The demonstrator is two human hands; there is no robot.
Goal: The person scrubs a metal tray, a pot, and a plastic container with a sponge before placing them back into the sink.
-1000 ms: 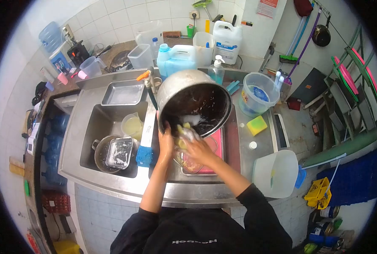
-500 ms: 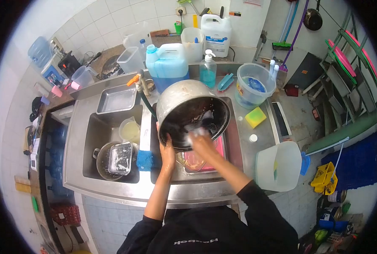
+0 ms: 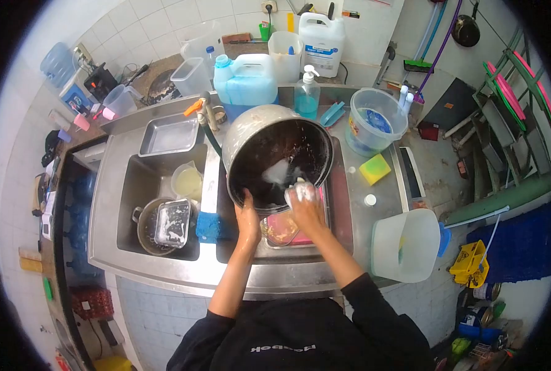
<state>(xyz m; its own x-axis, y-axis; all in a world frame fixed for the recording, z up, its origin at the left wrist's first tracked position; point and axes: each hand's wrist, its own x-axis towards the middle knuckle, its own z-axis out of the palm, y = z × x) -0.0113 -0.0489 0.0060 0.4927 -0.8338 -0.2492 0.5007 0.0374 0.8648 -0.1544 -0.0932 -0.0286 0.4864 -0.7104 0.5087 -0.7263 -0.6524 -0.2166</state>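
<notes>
A large metal pot (image 3: 241, 133) is tilted over the right sink basin, its dark, soapy inside facing me. My left hand (image 3: 248, 216) grips the pot's lower left rim, thumb inside. At the lower right rim is my right hand (image 3: 304, 201), covered in white foam, its fingers closed on something pale that I cannot make out. Foam streaks the pot's inner wall. Under the pot, a pink tray (image 3: 306, 238) and a clear bowl with food scraps (image 3: 279, 229) lie in the basin.
The left basin holds a pot (image 3: 144, 232), a soapy metal container (image 3: 172, 224) and a jug (image 3: 187, 180). A blue sponge (image 3: 209, 227) sits on the divider. To the right are a yellow sponge (image 3: 375, 169), a bucket (image 3: 362, 139) and a plastic tub (image 3: 405, 247). Behind stands a blue jug (image 3: 245, 83).
My right hand has moved right and slightly down, from inside the pot to its lower right rim. The pot has shifted a little left, and its opening shows more.
</notes>
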